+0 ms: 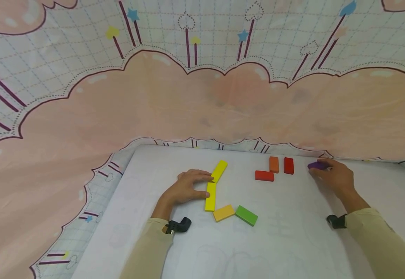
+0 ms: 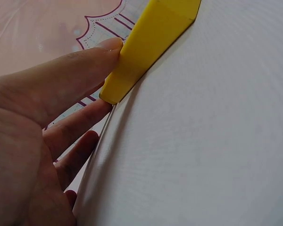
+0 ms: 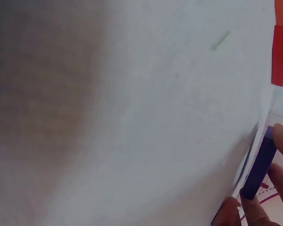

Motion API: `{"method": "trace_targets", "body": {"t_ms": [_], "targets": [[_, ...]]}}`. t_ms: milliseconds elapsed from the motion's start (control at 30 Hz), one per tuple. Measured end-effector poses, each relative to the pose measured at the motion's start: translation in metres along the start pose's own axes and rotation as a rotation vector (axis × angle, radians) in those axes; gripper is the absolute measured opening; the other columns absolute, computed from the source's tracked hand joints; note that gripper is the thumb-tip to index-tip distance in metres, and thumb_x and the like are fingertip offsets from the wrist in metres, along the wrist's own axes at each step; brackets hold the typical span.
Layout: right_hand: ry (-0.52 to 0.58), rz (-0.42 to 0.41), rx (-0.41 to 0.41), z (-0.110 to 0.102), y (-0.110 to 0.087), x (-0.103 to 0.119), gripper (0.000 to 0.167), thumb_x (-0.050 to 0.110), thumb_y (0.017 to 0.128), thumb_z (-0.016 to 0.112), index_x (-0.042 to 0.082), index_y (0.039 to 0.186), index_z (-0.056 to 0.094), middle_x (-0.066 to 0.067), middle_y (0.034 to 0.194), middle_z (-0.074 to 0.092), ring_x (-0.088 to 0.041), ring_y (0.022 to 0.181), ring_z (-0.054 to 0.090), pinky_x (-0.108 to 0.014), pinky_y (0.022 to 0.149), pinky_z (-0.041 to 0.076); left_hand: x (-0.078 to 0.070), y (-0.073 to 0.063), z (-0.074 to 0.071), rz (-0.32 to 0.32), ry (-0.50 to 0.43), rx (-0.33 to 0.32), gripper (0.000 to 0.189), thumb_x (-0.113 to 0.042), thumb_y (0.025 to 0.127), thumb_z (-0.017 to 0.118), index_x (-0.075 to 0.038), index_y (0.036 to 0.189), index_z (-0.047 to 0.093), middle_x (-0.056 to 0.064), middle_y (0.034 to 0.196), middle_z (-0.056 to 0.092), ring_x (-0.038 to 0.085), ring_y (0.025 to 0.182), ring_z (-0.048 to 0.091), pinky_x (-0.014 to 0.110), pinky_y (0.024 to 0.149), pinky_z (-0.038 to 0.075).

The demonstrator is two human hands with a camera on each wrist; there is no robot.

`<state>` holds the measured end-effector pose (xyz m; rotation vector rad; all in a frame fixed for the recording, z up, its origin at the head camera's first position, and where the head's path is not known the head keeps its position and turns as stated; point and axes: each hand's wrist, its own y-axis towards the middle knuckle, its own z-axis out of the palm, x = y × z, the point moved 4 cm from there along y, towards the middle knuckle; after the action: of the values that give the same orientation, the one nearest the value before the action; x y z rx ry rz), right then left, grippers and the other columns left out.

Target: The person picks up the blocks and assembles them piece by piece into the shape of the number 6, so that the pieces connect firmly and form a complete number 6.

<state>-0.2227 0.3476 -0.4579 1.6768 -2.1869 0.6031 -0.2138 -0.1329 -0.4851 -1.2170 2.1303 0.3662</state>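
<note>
At the right of the head view, my right hand (image 1: 338, 178) pinches a purple block (image 1: 316, 166) between thumb and fingers. The right wrist view shows this purple block (image 3: 260, 164) held at its ends by the fingertips. My left hand (image 1: 185, 188) lies beside two yellow blocks that meet end to end. Its thumb touches the lower yellow block (image 1: 210, 198), and its fingertips touch near the base of the upper yellow block (image 1: 219, 170), which leans right. In the left wrist view, fairly straight fingers rest against a yellow block (image 2: 141, 52).
A light orange block (image 1: 224, 213) and a green block (image 1: 246, 215) continue from the lower yellow one. Farther back lie a red block (image 1: 264, 176), an orange block (image 1: 274, 164) and another red block (image 1: 288, 166). A patterned cloth (image 1: 223, 104) hangs behind the white tabletop (image 1: 286, 248).
</note>
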Motion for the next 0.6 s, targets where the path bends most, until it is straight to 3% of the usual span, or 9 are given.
{"method": "trace_targets", "body": {"t_ms": [167, 333, 600], "targets": [[0.157, 0.072, 0.068, 0.002, -0.006, 0.002, 0.074, 0.046, 0.097, 0.066, 0.004, 0.153, 0.042, -0.035, 0.147, 0.043, -0.056, 0.129, 0.039, -0.064, 0.102, 0.047, -0.001, 0.0, -0.001, 0.006, 0.012, 0.001, 0.051, -0.039, 0.088, 0.077, -0.027, 0.136, 0.066, -0.005, 0.15, 0.056, 0.022, 0.146, 0.041, 0.061, 0.119, 0.019], [0.367, 0.11, 0.196, 0.004, -0.013, 0.007, 0.081, 0.053, 0.096, 0.065, 0.014, 0.159, 0.034, -0.031, 0.162, 0.025, -0.054, 0.142, 0.029, -0.062, 0.11, 0.042, -0.001, -0.002, -0.002, 0.0, 0.018, -0.003, 0.05, -0.038, 0.088, 0.077, -0.028, 0.136, 0.066, -0.005, 0.15, 0.056, 0.023, 0.146, 0.042, 0.061, 0.119, 0.02], [0.42, 0.097, 0.365, 0.007, -0.031, 0.008, 0.08, 0.046, 0.096, 0.069, 0.01, 0.159, 0.035, -0.032, 0.163, 0.019, -0.052, 0.145, 0.027, -0.059, 0.116, 0.037, -0.001, 0.0, -0.001, -0.008, 0.012, 0.003, 0.051, -0.038, 0.088, 0.077, -0.028, 0.137, 0.066, -0.005, 0.151, 0.055, 0.022, 0.147, 0.041, 0.06, 0.121, 0.018]]}}
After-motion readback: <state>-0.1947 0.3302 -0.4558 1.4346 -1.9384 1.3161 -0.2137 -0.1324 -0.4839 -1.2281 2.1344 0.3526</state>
